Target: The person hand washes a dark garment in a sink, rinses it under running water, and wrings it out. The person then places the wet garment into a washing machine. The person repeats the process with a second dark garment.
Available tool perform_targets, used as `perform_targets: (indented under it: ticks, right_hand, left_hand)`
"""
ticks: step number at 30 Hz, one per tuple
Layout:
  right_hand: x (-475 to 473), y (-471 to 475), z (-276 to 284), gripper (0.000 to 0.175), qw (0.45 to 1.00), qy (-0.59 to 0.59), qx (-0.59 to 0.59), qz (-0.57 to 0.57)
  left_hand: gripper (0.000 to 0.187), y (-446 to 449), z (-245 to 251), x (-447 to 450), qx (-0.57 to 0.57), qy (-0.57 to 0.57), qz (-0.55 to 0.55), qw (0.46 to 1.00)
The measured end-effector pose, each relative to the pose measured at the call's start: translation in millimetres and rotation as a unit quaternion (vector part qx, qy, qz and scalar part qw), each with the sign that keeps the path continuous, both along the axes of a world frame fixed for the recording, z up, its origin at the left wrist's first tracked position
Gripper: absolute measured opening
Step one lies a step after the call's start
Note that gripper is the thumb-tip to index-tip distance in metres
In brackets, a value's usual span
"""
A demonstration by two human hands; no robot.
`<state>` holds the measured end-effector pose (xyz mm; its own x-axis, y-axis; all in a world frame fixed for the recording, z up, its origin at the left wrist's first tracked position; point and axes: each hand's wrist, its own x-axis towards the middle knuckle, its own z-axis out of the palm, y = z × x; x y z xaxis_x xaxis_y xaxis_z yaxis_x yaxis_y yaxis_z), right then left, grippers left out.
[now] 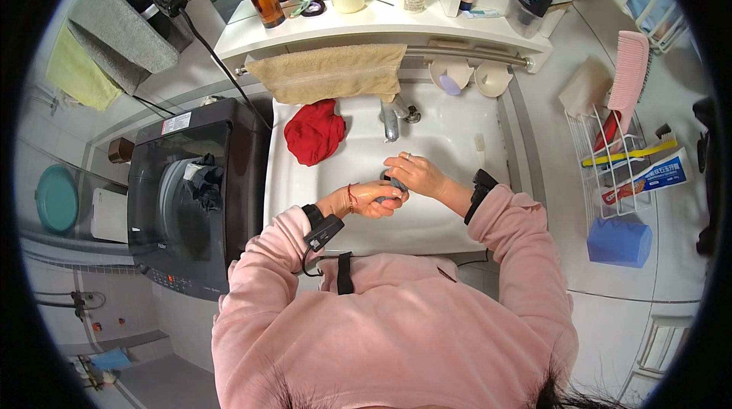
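Over the basin of a white ceramic sink [343,234], my two hands meet on a small wad of wet-looking grey cloth [399,184]. My left hand [372,198] is closed round the lower part of the wad, fingers curled towards me. From the upper right, my right hand [422,176] grips its other end, with the fingertips bent over it. Most of the cloth is hidden inside the hands, so its kind cannot be told. Just beyond them is the metal faucet [390,123]. A bunched red cloth [314,131] lies on the sink's left ledge.
A small brush [480,147] lies at the sink's right side. Behind, a tan towel [331,73] hangs on a rail below a white shelf [320,26] with bottles. At left stands a washing machine [183,203]; at right, a wire rack [615,180] holds a comb and toothbrush.
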<state>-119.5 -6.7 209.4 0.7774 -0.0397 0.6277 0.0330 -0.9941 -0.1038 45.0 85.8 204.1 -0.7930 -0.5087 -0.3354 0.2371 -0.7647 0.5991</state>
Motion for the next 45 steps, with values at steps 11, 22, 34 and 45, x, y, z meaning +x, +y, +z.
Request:
perform_targets:
  ticks: [11,22,34,45]
  right_hand:
    - [9.5,11.8,-14.1,0.016,0.869,0.339,0.308,-0.189]
    - [4.1,-4.2,-32.2,0.02,0.687,0.391,0.584,-0.186]
    - [-20.4,-1.1,-0.7,0.066,0.979,0.139,0.138,-0.057]
    - [10.6,11.3,-6.3,0.016,0.972,0.215,-0.043,-0.085]
  left_hand:
    - [0.022,-15.8,-15.3,-10.0,-0.437,-0.681,0.014,0.588]
    - [0.028,-23.0,-49.5,-11.6,-0.606,-0.668,0.088,0.423]
    - [0.015,-9.8,-33.1,23.7,-0.016,-0.155,0.18,0.971]
    - [0.017,-14.0,-1.0,1.6,-0.083,-0.312,0.036,0.946]
